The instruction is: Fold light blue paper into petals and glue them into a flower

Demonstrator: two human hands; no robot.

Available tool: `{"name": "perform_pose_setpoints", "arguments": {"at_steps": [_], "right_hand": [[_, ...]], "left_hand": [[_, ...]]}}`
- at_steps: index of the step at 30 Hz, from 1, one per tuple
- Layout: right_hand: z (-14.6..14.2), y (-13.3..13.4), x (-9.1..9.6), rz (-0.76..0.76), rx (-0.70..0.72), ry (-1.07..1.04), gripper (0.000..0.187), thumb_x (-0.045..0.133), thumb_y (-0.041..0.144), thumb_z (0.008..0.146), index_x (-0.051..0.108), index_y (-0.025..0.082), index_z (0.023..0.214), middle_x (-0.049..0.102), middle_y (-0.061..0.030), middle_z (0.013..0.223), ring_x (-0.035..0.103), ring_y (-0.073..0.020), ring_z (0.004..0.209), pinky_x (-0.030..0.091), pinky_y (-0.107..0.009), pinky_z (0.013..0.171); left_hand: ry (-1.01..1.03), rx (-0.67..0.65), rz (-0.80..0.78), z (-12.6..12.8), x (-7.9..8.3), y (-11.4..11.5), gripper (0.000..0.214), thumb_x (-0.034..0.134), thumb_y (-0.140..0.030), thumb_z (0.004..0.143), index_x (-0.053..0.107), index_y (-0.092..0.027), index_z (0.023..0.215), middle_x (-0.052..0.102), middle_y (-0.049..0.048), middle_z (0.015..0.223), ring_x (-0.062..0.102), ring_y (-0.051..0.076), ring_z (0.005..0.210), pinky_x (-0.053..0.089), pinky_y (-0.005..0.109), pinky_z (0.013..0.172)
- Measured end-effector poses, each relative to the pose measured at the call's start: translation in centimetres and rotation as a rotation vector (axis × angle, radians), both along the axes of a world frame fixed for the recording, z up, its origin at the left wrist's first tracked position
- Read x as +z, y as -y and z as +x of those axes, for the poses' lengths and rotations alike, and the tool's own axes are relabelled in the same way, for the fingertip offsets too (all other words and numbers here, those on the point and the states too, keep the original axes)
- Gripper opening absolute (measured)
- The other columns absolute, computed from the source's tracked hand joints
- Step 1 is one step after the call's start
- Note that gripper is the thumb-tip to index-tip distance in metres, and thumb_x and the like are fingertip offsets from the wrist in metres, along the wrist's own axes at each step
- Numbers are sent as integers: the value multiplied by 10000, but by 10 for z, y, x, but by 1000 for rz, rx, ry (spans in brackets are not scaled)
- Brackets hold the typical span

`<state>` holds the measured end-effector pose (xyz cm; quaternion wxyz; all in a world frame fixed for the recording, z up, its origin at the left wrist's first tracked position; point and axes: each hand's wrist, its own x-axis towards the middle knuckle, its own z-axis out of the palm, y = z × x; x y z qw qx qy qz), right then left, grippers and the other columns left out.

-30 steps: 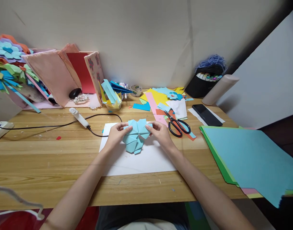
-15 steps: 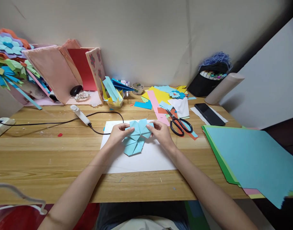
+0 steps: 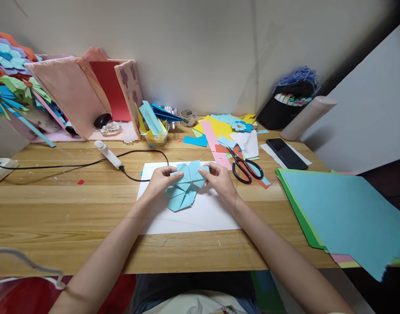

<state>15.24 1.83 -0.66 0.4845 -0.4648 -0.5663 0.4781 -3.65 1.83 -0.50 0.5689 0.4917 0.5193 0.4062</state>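
A folded light-blue paper flower [image 3: 183, 196], made of creased petal pieces, is held above a white sheet [image 3: 200, 220] on the wooden table. My left hand [image 3: 163, 179] pinches its upper left edge, thumb on top and fingers tucked beneath. On the upper right, my right hand [image 3: 217, 176] grips the same flower between thumb and fingers. The lower petals hang toward me, over the sheet. Fingertips under the paper are hidden.
Black-handled scissors [image 3: 245, 166] lie right of my hands among coloured paper scraps [image 3: 214, 144]. A phone [image 3: 286, 153] and a stack of coloured sheets [image 3: 343, 209] are further right. To the left, a white glue gun [image 3: 107, 153] trails its black cable.
Both hands keep their pinch on the paper flower, which has shifted and tilted very slightly. The view has moved a little.
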Motion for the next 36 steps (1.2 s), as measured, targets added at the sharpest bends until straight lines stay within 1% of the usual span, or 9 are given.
{"name": "perform_pose_setpoints", "arguments": {"at_steps": [5, 9, 12, 15, 20, 26, 29, 33, 36], "right_hand": [[2, 0, 2, -21, 21, 15, 249, 626, 418, 679, 601, 174, 724, 588, -15, 678, 518, -129, 561, 436, -241, 474], [6, 1, 5, -43, 7, 72, 287, 677, 366, 641, 624, 176, 849, 638, -30, 833, 579, -163, 747, 459, -263, 650], [7, 2, 7, -111, 131, 57, 311, 661, 380, 658, 666, 174, 891, 661, -49, 929, 592, -196, 849, 454, -288, 730], [6, 4, 8, -209, 200, 9, 327, 659, 400, 655, 691, 172, 887, 683, -46, 897, 610, -198, 791, 458, -291, 697], [3, 5, 5, -302, 156, -49, 333, 711, 388, 594, 704, 161, 837, 694, -45, 819, 613, -176, 685, 452, -264, 611], [4, 3, 4, -270, 72, -91, 361, 740, 380, 557, 699, 145, 828, 695, -63, 827, 622, -179, 689, 459, -270, 625], [11, -2, 6, -250, -62, -124, 350, 747, 380, 550, 689, 148, 806, 696, -57, 802, 624, -173, 662, 468, -274, 618], [20, -8, 7, -257, -179, -173, 304, 769, 348, 519, 683, 162, 743, 697, -38, 774, 627, -168, 679, 476, -269, 650], [20, -8, 7, -282, -164, -181, 296, 770, 347, 517, 686, 167, 737, 697, -32, 747, 627, -165, 658, 476, -270, 642]], "left_hand": [[-4, 15, -13, 2, 3, 0, 388, 726, -425, 550, 627, -123, 772, 596, 16, 690, 497, 98, 569, 368, 209, 515], [-43, 37, 26, 4, 8, 2, 390, 730, -427, 531, 635, -121, 754, 602, 20, 685, 500, 104, 568, 373, 218, 521], [-55, -11, 54, 5, 12, 5, 368, 724, -421, 539, 642, -123, 738, 614, 25, 687, 515, 113, 580, 378, 223, 534], [-56, -57, 74, 6, 15, 7, 348, 713, -412, 559, 651, -122, 742, 630, 34, 720, 537, 127, 618, 394, 230, 564], [-76, -45, 106, 12, 13, 9, 341, 703, -404, 574, 648, -120, 754, 637, 43, 743, 542, 135, 626, 400, 239, 565], [-209, -1, 188, 12, 14, 10, 451, 676, -428, 598, 628, -128, 931, 639, 79, 874, 560, 176, 734, 427, 277, 624], [-386, -119, 205, -4, 17, 14, 612, 723, -441, 515, 577, -155, 1035, 590, 94, 1018, 547, 215, 881, 436, 307, 716], [-820, -273, 107, -24, 18, 20, 581, 737, -523, 399, 600, -170, 838, 574, 67, 868, 532, 243, 827, 403, 305, 654], [-871, -290, 82, -24, 17, 20, 485, 726, -519, 413, 576, -181, 727, 564, 31, 778, 526, 217, 746, 369, 272, 586]]}}
